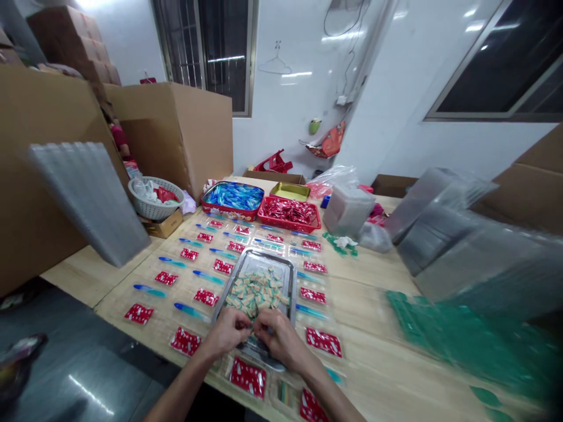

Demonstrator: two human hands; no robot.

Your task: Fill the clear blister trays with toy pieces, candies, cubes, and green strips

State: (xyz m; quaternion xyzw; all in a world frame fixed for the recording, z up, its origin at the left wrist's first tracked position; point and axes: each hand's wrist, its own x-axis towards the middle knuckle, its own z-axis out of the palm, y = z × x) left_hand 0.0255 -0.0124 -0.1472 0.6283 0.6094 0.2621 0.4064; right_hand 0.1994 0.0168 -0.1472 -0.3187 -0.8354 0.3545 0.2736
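Both hands, left (230, 332) and right (278, 334), pinch low over the metal tray (248, 256) of small striped pieces (259, 287) (whether either grip holds one, I cannot tell); a sleeve-side bump could scatter them.

Small tan-and-teal pieces (257, 288) lie in a loose heap — overlapping at mixed angles — across the middle of a shiny, rectangular metal tray (269, 257), which rests flat on the pale wooden desk (358, 305), near end partly hidden.
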